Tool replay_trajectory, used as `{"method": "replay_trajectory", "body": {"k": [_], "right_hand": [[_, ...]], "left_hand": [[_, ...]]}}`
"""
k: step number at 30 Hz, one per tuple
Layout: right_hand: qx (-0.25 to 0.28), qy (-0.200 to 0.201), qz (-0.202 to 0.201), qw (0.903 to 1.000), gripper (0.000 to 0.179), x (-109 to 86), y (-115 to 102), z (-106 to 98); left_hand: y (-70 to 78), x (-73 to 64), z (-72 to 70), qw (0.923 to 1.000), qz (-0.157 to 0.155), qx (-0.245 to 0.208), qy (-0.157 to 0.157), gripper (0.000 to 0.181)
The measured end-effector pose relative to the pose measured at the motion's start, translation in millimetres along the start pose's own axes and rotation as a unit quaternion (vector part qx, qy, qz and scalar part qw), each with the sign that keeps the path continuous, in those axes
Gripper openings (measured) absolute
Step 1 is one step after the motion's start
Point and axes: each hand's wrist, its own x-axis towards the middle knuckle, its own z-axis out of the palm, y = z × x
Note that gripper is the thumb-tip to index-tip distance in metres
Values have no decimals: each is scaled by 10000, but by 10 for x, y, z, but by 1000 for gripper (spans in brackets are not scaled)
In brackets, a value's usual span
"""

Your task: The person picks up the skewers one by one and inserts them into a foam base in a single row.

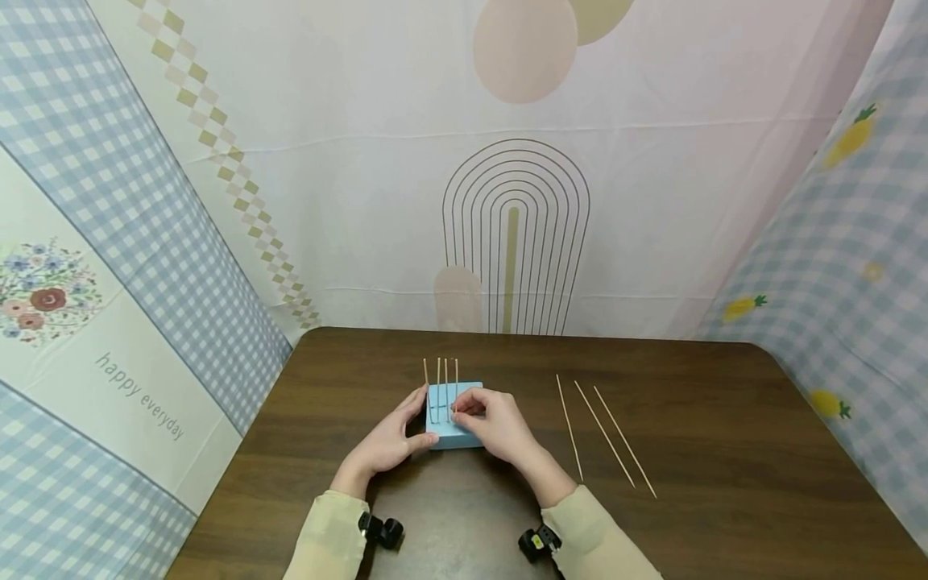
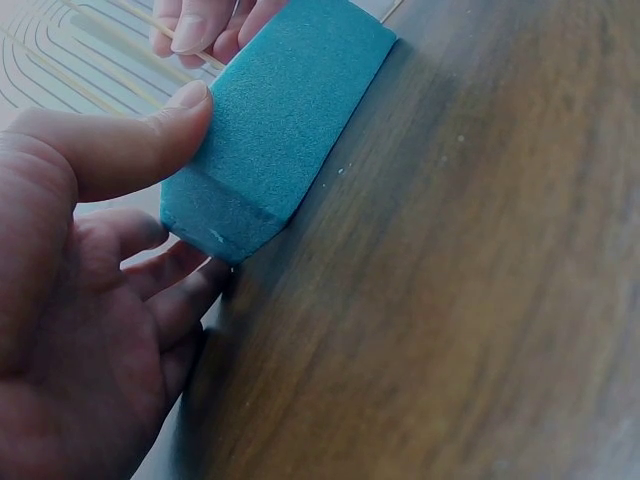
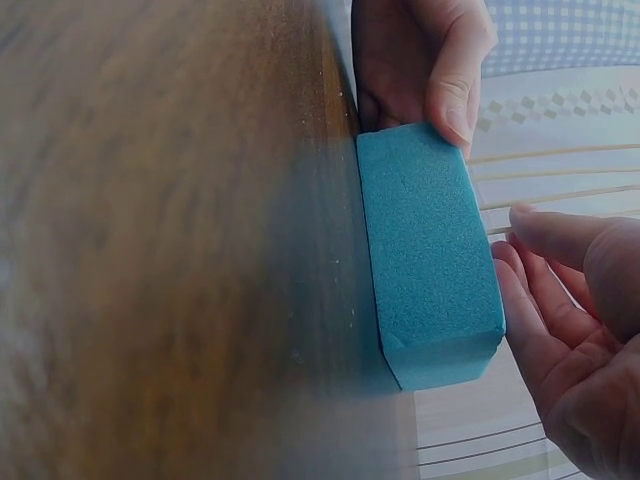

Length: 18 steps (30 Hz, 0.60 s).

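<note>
A light blue foam block [image 1: 460,441] lies on the table with several thin wooden sticks standing upright from its top. My left hand [image 1: 391,439] grips the block's left end, its thumb on the front top edge and the fingers round the side. Low on the rightmost stick [image 1: 457,377], just over the block, the thumb and fingertips of my right hand [image 1: 502,423] pinch it. In the right wrist view the block [image 3: 430,230] shows its plain front face, and the stick's lower end is partly covered by the fingers.
Three loose wooden sticks, the nearest being a slanted stick [image 1: 569,427], lie on the dark wooden table [image 1: 710,427] to the right of my right hand. Patterned cloth [image 1: 377,201] hangs behind the table, with checked cloth at both sides.
</note>
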Motion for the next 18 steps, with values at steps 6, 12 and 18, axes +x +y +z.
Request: {"method": "replay_trajectory", "body": {"k": [6, 12, 18], "right_hand": [[31, -26, -22, 10000, 5, 2, 5, -4], [137, -64, -14, 9999, 6, 2, 0, -7], [178, -124, 8, 9998, 9, -3, -9, -8]], "left_hand": [[1, 5, -3, 10000, 36, 1, 0, 95], [-8, 13, 1, 10000, 72, 6, 11, 95], [-10, 3, 2, 10000, 41, 11, -2, 95]]}}
